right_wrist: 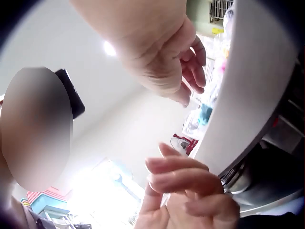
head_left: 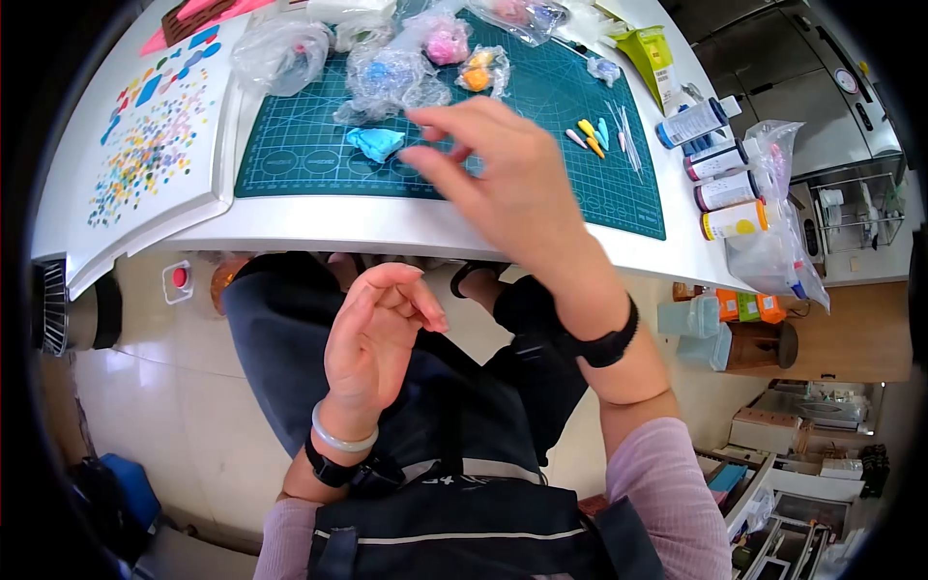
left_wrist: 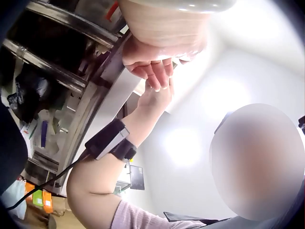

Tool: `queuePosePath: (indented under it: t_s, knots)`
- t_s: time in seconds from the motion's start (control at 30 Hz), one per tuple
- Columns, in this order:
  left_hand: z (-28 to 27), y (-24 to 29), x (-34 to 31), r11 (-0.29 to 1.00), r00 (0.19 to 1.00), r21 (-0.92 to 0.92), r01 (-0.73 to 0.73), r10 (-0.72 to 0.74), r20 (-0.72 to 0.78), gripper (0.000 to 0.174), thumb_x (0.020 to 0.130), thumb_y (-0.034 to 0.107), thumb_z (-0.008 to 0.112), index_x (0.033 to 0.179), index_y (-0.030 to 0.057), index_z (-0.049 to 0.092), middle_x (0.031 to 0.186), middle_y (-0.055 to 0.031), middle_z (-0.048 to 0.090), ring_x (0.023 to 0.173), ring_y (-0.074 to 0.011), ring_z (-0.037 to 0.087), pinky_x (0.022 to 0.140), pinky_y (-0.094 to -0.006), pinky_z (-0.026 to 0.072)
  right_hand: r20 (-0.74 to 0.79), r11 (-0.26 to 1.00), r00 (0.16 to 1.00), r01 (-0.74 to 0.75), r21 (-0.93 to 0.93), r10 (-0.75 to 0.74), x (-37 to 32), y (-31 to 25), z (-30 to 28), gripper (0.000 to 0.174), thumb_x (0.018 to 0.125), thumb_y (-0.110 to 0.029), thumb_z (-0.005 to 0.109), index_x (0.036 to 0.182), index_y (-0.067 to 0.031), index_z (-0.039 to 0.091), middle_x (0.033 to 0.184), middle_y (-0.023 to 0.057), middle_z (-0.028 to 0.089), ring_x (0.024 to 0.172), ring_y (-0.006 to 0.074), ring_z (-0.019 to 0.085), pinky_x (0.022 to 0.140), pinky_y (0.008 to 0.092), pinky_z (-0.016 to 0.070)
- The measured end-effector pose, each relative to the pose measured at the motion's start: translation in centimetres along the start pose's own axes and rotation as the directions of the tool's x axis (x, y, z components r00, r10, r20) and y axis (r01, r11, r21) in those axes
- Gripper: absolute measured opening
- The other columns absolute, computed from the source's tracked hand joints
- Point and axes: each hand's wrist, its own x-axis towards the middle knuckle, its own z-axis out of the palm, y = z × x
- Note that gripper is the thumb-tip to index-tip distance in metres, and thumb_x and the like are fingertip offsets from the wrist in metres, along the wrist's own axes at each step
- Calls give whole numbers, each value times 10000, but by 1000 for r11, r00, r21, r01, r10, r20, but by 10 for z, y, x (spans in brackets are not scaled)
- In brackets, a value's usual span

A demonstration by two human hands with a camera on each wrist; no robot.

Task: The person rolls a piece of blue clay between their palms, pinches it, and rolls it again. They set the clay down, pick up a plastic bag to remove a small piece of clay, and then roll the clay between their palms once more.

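My right hand (head_left: 503, 164) hovers over the front of the green cutting mat (head_left: 290, 179), palm down, thumb and forefinger spread with nothing seen between them. Just left of those fingertips lies a light blue clay-like lump (head_left: 375, 144). In front of the table edge, above the lap, my left hand (head_left: 372, 333) is raised with loosely bent fingers and an empty palm. Both hands also show in the right wrist view, where the left hand (right_wrist: 190, 191) is the lower one. Small tapered coloured pieces (head_left: 590, 135) and thin white sticks (head_left: 628, 140) lie right of my right hand.
Plastic-wrapped lumps, among them blue (head_left: 387, 77), pink (head_left: 447, 43) and orange (head_left: 478, 72), sit along the mat's back. A white tray (head_left: 217, 155) of coloured bits is at left. Several bottles (head_left: 735, 220) and a plastic bag (head_left: 768, 256) line the right edge.
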Motion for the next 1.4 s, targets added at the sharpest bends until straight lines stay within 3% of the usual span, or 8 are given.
queuePosePath:
  t_s: [0.6,0.77,0.83,1.0,1.07,1.13,1.2,1.4]
  knots:
    - [3,29,0,931,977,328,160,-196,80,563,964,481,128,1161,49,430,895,-85,575,661,-170,533,559,-255,381,111,954,976,156,255,-189,-44,-45,-11,297,722,-105,690,1009,-55,634,925,74,566,812,233,531,703,320,424]
    - [19,42,11,981,980,71,182,-175,-94,505,975,433,172,1163,37,422,918,-99,542,568,-155,453,493,-255,356,112,946,971,175,271,-212,-25,-47,-9,301,706,-119,714,991,-54,646,935,71,566,784,206,523,680,309,434]
    - [19,51,16,992,989,47,119,-115,-91,487,975,420,193,1166,35,421,883,-94,539,562,-154,450,488,-256,354,212,871,977,-81,484,-27,-5,-45,-12,297,729,-144,709,995,-37,633,932,90,579,766,205,551,662,299,452]
    - [25,77,36,958,979,285,15,43,-197,379,930,328,361,981,-2,542,755,-76,536,549,-115,448,481,-209,333,-161,1000,987,6,-11,-8,47,-8,19,306,752,-211,684,997,-40,621,954,115,587,816,244,585,712,348,475]
    - [26,88,43,678,982,735,11,131,-135,308,912,254,433,1017,-15,543,754,-59,540,574,-88,453,499,-201,338,-230,988,973,-7,-157,-29,50,0,29,275,748,-217,675,966,-56,629,965,119,588,858,271,587,739,387,474]
    - [31,96,53,609,975,792,-35,197,-108,234,858,144,535,1021,-22,558,756,-40,533,605,-69,457,517,-208,351,44,977,992,-105,-187,115,50,6,26,277,764,-203,662,1008,-79,621,1002,112,588,792,281,603,689,366,485]
    - [35,102,64,44,934,983,-180,321,157,224,797,85,604,993,-19,573,737,-45,510,606,-89,458,529,-226,365,69,958,972,-209,-194,226,44,9,11,245,759,-180,655,986,-92,626,983,110,595,764,286,608,683,364,486]
    - [30,88,103,-245,937,953,-177,255,240,325,705,38,668,1008,-28,572,831,-129,509,695,-255,508,621,-320,431,162,936,923,-352,-14,349,16,28,-36,195,806,-155,611,962,-48,655,843,120,627,716,279,617,646,342,484]
